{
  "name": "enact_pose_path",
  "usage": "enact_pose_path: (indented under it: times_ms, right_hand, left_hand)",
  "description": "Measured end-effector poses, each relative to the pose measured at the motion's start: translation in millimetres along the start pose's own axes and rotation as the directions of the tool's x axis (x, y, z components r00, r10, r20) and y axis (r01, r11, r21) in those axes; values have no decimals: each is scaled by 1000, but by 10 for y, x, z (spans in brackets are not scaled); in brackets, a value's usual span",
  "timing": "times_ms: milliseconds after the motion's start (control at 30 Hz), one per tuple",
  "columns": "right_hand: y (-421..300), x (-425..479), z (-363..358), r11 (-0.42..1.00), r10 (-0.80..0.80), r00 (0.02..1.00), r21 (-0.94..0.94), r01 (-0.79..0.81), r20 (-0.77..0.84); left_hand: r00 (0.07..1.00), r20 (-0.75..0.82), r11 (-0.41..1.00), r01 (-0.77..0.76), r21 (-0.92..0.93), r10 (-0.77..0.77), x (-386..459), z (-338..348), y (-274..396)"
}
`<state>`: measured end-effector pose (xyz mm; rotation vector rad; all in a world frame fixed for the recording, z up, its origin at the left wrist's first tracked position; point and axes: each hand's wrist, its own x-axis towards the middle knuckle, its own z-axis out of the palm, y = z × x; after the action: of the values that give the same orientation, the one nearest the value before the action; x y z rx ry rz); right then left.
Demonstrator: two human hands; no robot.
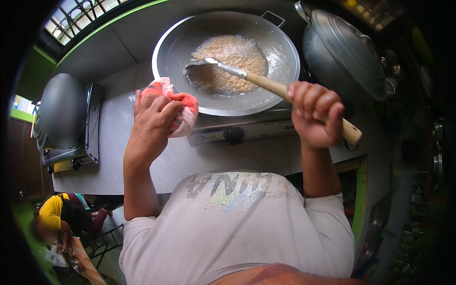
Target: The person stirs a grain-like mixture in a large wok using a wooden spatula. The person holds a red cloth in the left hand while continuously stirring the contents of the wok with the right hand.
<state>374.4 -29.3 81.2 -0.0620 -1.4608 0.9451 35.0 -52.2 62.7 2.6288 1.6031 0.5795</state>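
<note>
A large metal wok point(228, 103) stands on a gas stove point(213, 134) in front of me, with a brown, bubbling, grainy mixture point(235, 50) in its bottom. My right hand point(317, 114) is closed around the wooden handle of a metal ladle or turner point(265, 82), whose head dips into the left part of the mixture. In my left hand point(153, 117) is a bunched red and white cloth point(185, 110), at the wok's near left rim. The cloth hides whether my fingers touch the rim.
A large lidded metal pot point(338, 53) stands right of the wok. On the left, a second stove point(93, 124) holds round metal cookware point(64, 110). A barred window point(78, 17) is at the upper left. Another person point(53, 213) bends over a wooden board or table point(85, 260) at the lower left.
</note>
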Motion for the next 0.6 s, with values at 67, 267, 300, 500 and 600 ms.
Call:
enact_pose_path:
  times_ms: [67,267,300,500,600]
  right_hand:
    - [-258,-72,-33,999,29,999,19,-29,28]
    - [-1097,-34,-92,990,126,991,-72,-123,35]
    - [-1210,-20,-100,988,133,991,-85,-130,27]
    - [-883,65,3,976,136,990,-175,-127,41]
    - [-411,103,31,986,74,996,-155,-67,44]
  left_hand:
    - [1000,5,1000,6,-8,-6,-9,0,4]
    - [1000,7,1000,14,4,-14,-14,-46,31]
    - [1000,13,1000,10,0,-10,2,-39,33]
    - [1000,15,1000,15,14,-15,-6,-19,27]
    - [1000,-2,1000,5,-12,-5,-5,-6,4]
